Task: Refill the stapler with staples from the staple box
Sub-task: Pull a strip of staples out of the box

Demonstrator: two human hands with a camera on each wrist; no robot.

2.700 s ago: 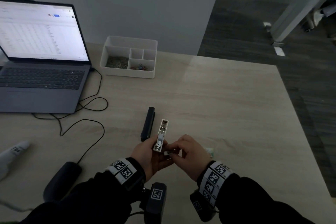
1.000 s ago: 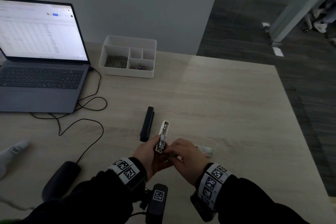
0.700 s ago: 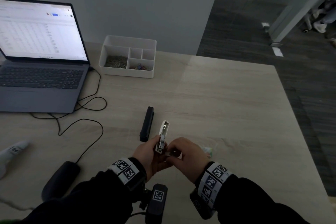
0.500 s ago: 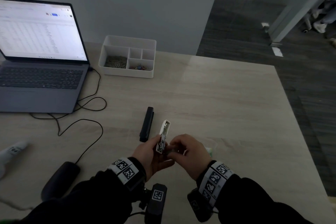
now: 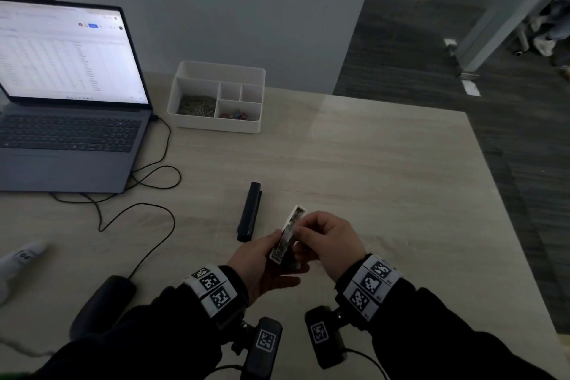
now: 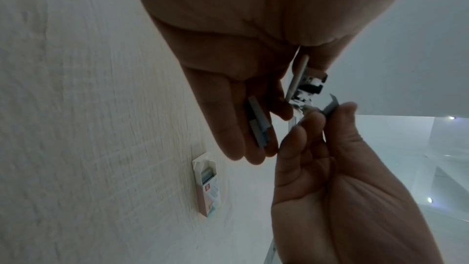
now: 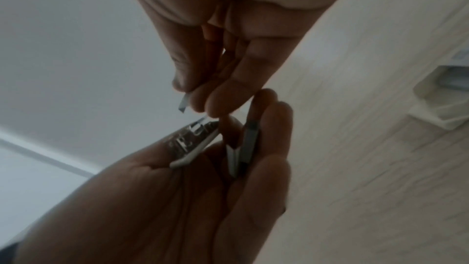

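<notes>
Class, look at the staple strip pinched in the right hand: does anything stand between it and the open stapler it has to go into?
Nothing visible does. The right hand pinches the staple strip right beside the open white stapler, which the left hand holds. Spare staple strips lie on the left fingers, off to the side.

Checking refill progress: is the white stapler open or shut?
Open. The left hand holds the stapler with its metal channel exposed, while the right hand pinches a staple strip beside it, not yet inside.
</notes>
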